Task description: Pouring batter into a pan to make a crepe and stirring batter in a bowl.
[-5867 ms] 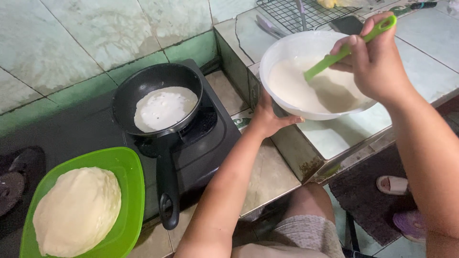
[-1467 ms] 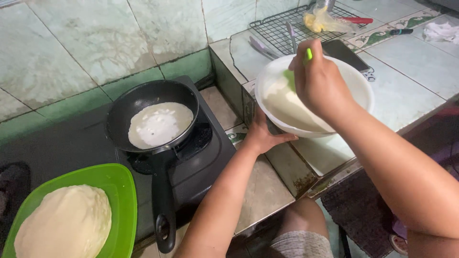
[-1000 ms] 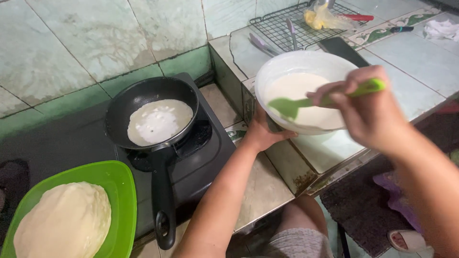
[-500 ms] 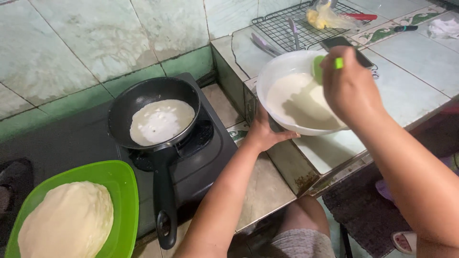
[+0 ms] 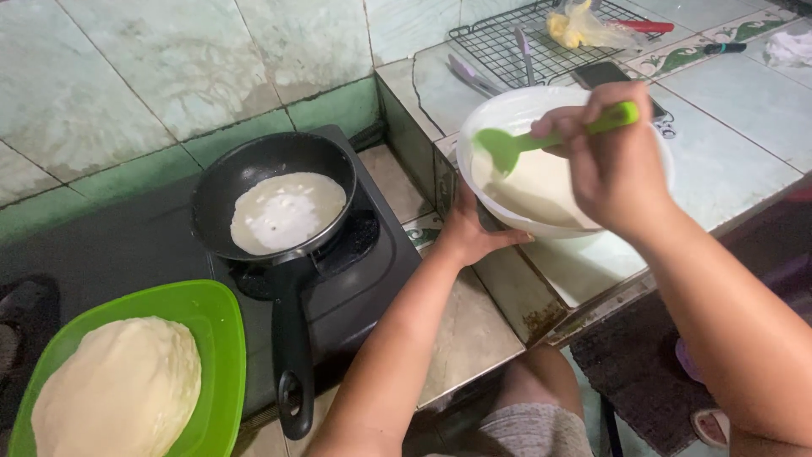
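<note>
A white bowl (image 5: pixel 499 110) of pale batter stands on the tiled ledge at the upper right. My left hand (image 5: pixel 470 230) grips its near left side from below. My right hand (image 5: pixel 611 162) is closed on the handle of a green ladle (image 5: pixel 507 145), whose scoop hangs over the batter inside the bowl. To the left, a black frying pan (image 5: pixel 211 199) with a thin white crepe (image 5: pixel 286 211) sits on a black stove (image 5: pixel 372 271). A green plate (image 5: pixel 211 330) at the lower left carries a stack of cooked crepes (image 5: pixel 118 393).
A wire rack (image 5: pixel 499 42) at the top holds a plastic bag (image 5: pixel 579 24) and utensils; a dark phone (image 5: pixel 602 74) lies beside it. The pan's handle (image 5: pixel 292 355) points toward me. Pale tiles cover the wall and ledge. My knee shows below.
The ladle has swung from upright at the bowl's far side to pointing left across the bowl, its scoop now over the batter. My left hand stays on the bowl.
</note>
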